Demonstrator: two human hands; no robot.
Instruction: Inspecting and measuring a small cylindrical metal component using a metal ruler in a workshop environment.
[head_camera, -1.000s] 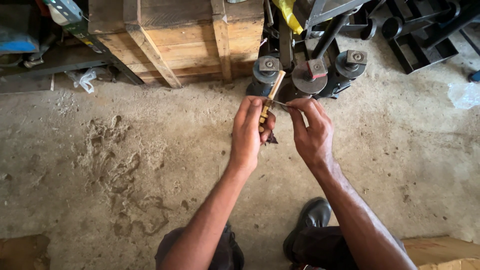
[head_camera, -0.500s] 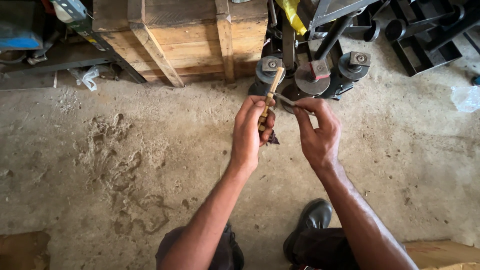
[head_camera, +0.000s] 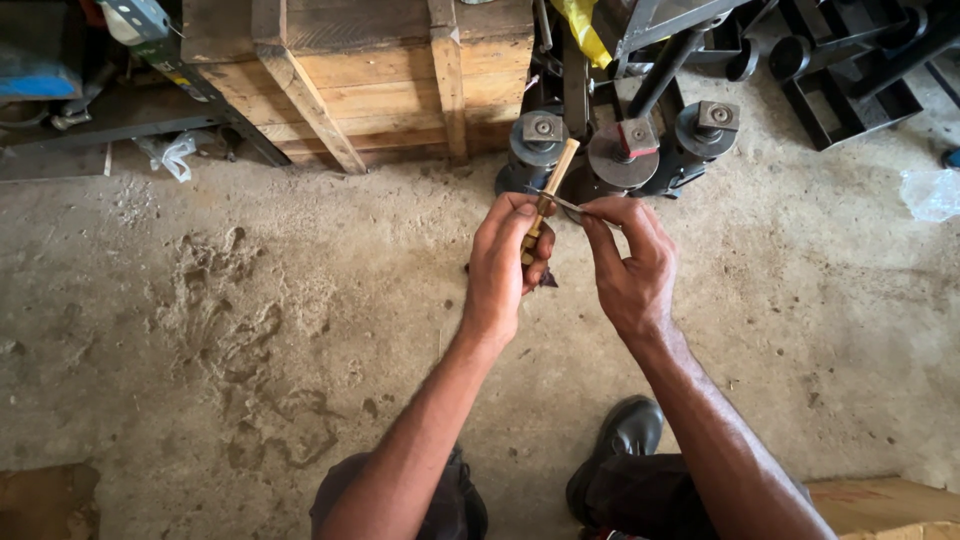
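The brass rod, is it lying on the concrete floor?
No, the left hand holds the brass rod up above the concrete floor, while the right hand pinches a thin metal piece against it.

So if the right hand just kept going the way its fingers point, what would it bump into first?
The right hand points up and left, pinching a thin metal pin against the brass rod held by the left hand. It would likely meet that rod first, though depth is hard to judge.

Two bare forearms in view, no sleeves reaching the wrists. Left hand (head_camera: 503, 270) and right hand (head_camera: 630, 270) ungloved; no rings, watch or bands seen. Dark trousers (head_camera: 450, 505) at both knees. One black, slightly glossy leather shoe (head_camera: 622, 445), rounded toe, dusty along the edge.
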